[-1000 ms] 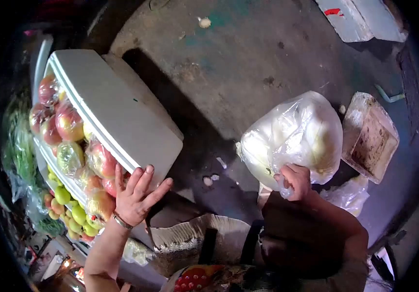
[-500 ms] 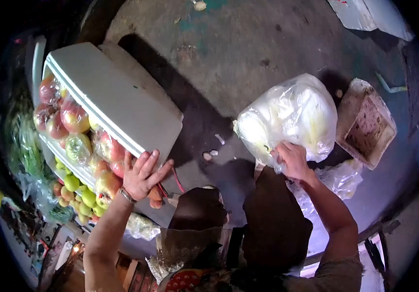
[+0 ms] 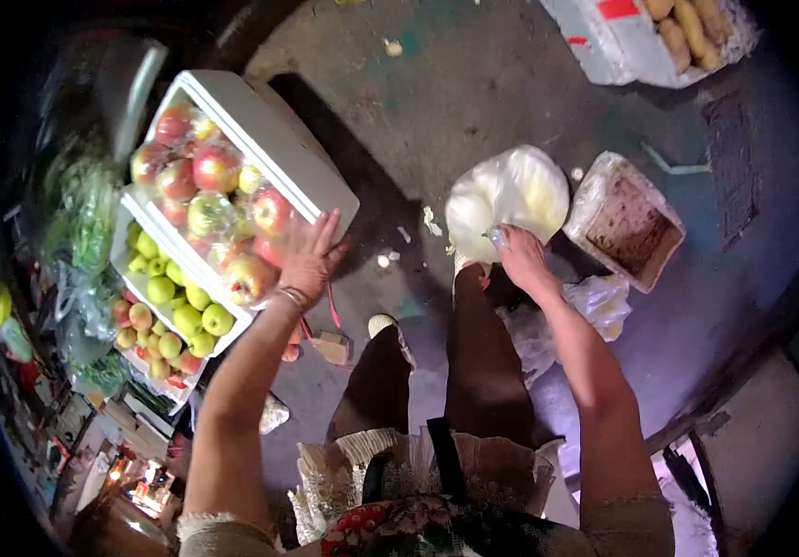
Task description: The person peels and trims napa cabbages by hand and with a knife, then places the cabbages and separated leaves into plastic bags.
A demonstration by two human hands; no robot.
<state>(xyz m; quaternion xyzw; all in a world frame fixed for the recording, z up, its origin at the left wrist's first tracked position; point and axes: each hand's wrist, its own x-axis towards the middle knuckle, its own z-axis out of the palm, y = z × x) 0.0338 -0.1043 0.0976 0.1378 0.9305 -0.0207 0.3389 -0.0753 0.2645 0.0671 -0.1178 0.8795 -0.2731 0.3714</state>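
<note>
My left hand [image 3: 311, 258] rests with spread fingers on the lower corner of a white foam box [image 3: 302, 153]. Wrapped red-and-yellow apples [image 3: 217, 168] fill that box. On the right, my right hand [image 3: 518, 249] grips the gathered neck of a clear plastic bag [image 3: 508, 200] with pale, whitish produce inside. The bag is near my foot, beside a dirty, empty-looking foam box [image 3: 627, 223].
Green apples [image 3: 188, 320] lie in a second box below the first. Bagged greens [image 3: 79, 223] are at the far left. A box of potatoes [image 3: 687, 35] stands at the top right. Crumpled plastic [image 3: 604, 302] lies below the dirty box.
The view has risen and shifted, showing more of the legs, the green apples and the potatoes. My right hand still holds the bag's neck; my left hand stays at the apple box.
</note>
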